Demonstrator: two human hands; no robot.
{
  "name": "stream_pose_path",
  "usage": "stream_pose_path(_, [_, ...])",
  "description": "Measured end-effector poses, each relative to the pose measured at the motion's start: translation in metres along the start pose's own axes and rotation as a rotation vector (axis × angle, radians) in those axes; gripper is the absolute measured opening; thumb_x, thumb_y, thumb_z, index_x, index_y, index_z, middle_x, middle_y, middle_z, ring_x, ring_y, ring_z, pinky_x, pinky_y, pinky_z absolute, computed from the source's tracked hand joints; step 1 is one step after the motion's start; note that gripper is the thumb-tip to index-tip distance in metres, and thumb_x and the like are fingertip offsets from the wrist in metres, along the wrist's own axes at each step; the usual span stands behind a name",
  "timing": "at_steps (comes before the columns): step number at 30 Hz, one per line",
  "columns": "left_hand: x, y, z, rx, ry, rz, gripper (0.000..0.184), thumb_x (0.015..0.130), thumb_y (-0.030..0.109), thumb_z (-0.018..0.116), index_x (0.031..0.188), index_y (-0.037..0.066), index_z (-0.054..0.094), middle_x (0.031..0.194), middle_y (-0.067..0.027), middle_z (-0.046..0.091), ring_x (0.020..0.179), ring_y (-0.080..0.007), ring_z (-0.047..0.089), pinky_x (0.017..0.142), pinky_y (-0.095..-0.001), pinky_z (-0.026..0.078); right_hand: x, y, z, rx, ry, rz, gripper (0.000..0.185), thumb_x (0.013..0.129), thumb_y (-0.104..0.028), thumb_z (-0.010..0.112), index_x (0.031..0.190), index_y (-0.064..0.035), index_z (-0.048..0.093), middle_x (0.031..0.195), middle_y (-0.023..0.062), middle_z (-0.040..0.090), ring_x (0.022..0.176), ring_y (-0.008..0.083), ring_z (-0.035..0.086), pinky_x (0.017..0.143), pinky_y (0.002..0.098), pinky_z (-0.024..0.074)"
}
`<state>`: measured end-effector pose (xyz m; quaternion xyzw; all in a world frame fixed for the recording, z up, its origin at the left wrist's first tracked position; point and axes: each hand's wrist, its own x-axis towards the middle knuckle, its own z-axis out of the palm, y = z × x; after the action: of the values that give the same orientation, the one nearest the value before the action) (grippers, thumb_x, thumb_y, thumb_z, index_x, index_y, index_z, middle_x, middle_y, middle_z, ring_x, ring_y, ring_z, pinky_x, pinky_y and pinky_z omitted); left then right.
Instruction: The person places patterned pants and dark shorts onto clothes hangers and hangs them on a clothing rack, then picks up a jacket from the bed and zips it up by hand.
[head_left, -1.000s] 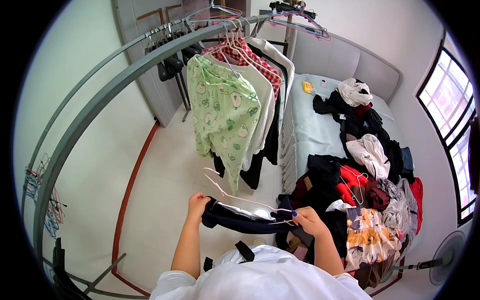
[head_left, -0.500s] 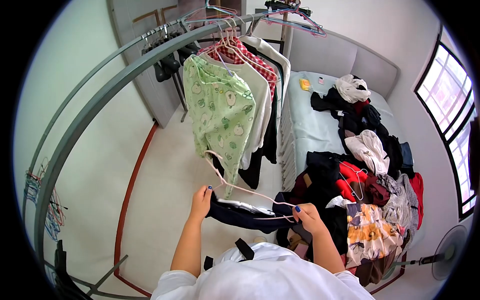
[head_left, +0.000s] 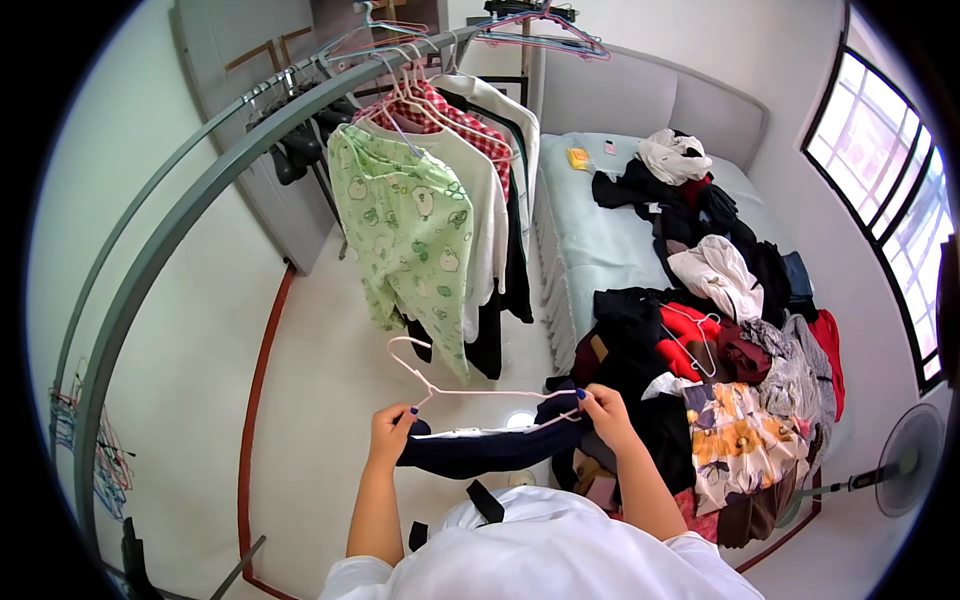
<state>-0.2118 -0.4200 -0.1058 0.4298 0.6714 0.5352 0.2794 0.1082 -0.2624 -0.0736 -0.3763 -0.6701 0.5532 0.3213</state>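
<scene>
so the fingers of the left hand [head_left: 388, 436] are pinched on one end of a dark garment [head_left: 488, 457], and the fingers of the right hand [head_left: 608, 415] are gripping the other end, pretty much where the arm of a pink hanger [head_left: 500, 391] comes in. can't really tell if the left ones have hold of the hanger too. the garment is stretched between both hands, just in front of the person's body, with a pale strip showing along its far edge. the hanger's hook points up and away from the body, with nothing on it. to me this looks like the seating step: getting the fabric settled on the hanger, not quite done at the right end imo. the next move probably calls for keeping the edge taut and the hanger steady so that corner doesn't slip. past the hands there's pale floor [head_left: 330, 375], then a green printed garment [head_left: 412, 225] at the near end of a row hanging off the curved rail [head_left: 285, 104]. over on the right, a heap of clothes [head_left: 640, 335] is piled on the bed [head_left: 588, 200], with a flowered garment [head_left: 745, 440] near the close end, and a fan [head_left: 908, 458] stands beyond that.
</scene>
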Motion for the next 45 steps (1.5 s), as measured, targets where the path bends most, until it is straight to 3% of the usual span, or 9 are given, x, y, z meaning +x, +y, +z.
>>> stream_pose_path(3, [-0.006, 0.004, -0.001, -0.028, 0.021, 0.001, 0.015, 0.080, 0.010, 0.055, 0.073, -0.004, 0.057, 0.061, -0.0029, 0.054, 0.059, -0.0094, 0.048, 0.056, -0.0239, 0.039, 0.001, 0.011, 0.003, 0.042, 0.086, -0.050, 0.007, 0.079, -0.007, 0.059, 0.079, -0.0022, 0.054, 0.071, -0.0017, 0.051, 0.066, 0.0064, 0.045, 0.062, 0.0206, 0.0378])
stream_pose_path(7, [-0.009, -0.003, -0.002, -0.033, 0.091, 0.022, 0.024, 0.082, 0.015, 0.054, 0.063, 0.000, 0.053, 0.054, 0.0019, 0.044, 0.052, -0.0059, 0.038, 0.049, -0.0220, 0.029, 0.000, 0.023, 0.000, 0.215, 0.025, 0.061, 0.028, 0.072, -0.002, 0.063, 0.095, -0.0040, 0.048, 0.079, 0.0002, 0.050, 0.077, 0.0071, 0.048, 0.068, 0.0211, 0.0397])
stream_pose_path(9, [-0.011, -0.012, -0.007, -0.030, 0.091, 0.038, 0.026, 0.082, 0.015, 0.054, 0.061, 0.001, 0.052, 0.053, 0.0031, 0.041, 0.051, -0.0050, 0.036, 0.047, -0.0214, 0.026, -0.001, 0.034, -0.004, 0.225, -0.004, 0.025, 0.033, 0.070, 0.002, 0.058, 0.099, -0.0054, 0.045, 0.080, 0.0004, 0.049, 0.076, 0.0076, 0.048, 0.066, 0.0202, 0.0391])
stream_pose_path(11, [-0.013, -0.014, -0.011, -0.012, 0.131, 0.067, 0.026, 0.082, 0.015, 0.054, 0.061, 0.001, 0.051, 0.053, 0.0036, 0.040, 0.050, -0.0047, 0.034, 0.046, -0.0214, 0.025, -0.005, 0.037, -0.010, 0.297, -0.119, 0.194, 0.036, 0.067, 0.005, 0.052, 0.100, -0.0062, 0.045, 0.081, 0.0003, 0.048, 0.074, 0.0075, 0.047, 0.063, 0.0194, 0.0375])
stream_pose_path(19, [-0.017, -0.019, -0.026, -0.207, 0.268, -0.062, 0.029, 0.085, 0.015, 0.052, 0.059, 0.003, 0.047, 0.054, 0.0034, 0.038, 0.051, -0.0047, 0.033, 0.047, -0.0210, 0.025, -0.017, 0.029, -0.012, 0.072, -0.226, 0.117, 0.026, 0.066, 0.004, 0.052, 0.090, -0.0035, 0.051, 0.076, 0.0012, 0.049, 0.069, 0.0112, 0.047, 0.063, 0.0229, 0.0385])
stream_pose_path(27, [-0.020, -0.021, -0.038, -0.147, 0.309, -0.003, 0.032, 0.087, 0.022, 0.052, 0.060, 0.006, 0.045, 0.054, 0.0031, 0.040, 0.047, -0.0039, 0.032, 0.044, -0.0195, 0.024, -0.016, 0.039, -0.014, -0.448, -0.310, -0.258, 0.024, 0.056, 0.006, 0.057, 0.075, -0.0074, 0.060, 0.078, 0.0041, 0.057, 0.084, 0.0263, 0.048, 0.074, 0.0332, 0.0393])
stream_pose_path(34, [-0.029, -0.010, -0.037, -0.236, 0.308, -0.016, 0.032, 0.087, 0.019, 0.053, 0.060, 0.004, 0.045, 0.056, 0.0021, 0.041, 0.050, -0.0049, 0.034, 0.046, -0.0204, 0.025, -0.024, 0.046, -0.007, -0.562, -0.344, -0.342, 0.020, 0.056, 0.007, 0.054, 0.071, -0.0051, 0.059, 0.087, 0.0057, 0.058, 0.089, 0.0261, 0.050, 0.080, 0.0342, 0.0387])
stream_pose_path(44, [-0.033, 0.033, -0.020, -0.210, 0.242, 0.036, 0.031, 0.086, 0.021, 0.054, 0.061, 0.003, 0.046, 0.056, 0.0026, 0.042, 0.051, -0.0046, 0.035, 0.047, -0.0194, 0.027, -0.039, 0.103, 0.021, -0.547, -0.587, 0.109, 0.022, 0.064, -0.016, 0.062, 0.077, 0.0007, 0.064, 0.073, 0.0153, 0.062, 0.068, 0.0323, 0.057, 0.067, 0.0361, 0.0467])
stream_pose_path(45, [-0.034, 0.038, -0.017, -0.180, 0.203, 0.048, 0.030, 0.085, 0.019, 0.056, 0.062, 0.002, 0.049, 0.057, 0.0025, 0.045, 0.053, -0.0047, 0.036, 0.049, -0.0194, 0.027, -0.039, 0.106, 0.027, -0.603, -0.568, 0.231, 0.033, 0.067, -0.031, 0.061, 0.077, 0.0008, 0.064, 0.074, 0.0167, 0.062, 0.068, 0.0323, 0.058, 0.066, 0.0360, 0.0470])
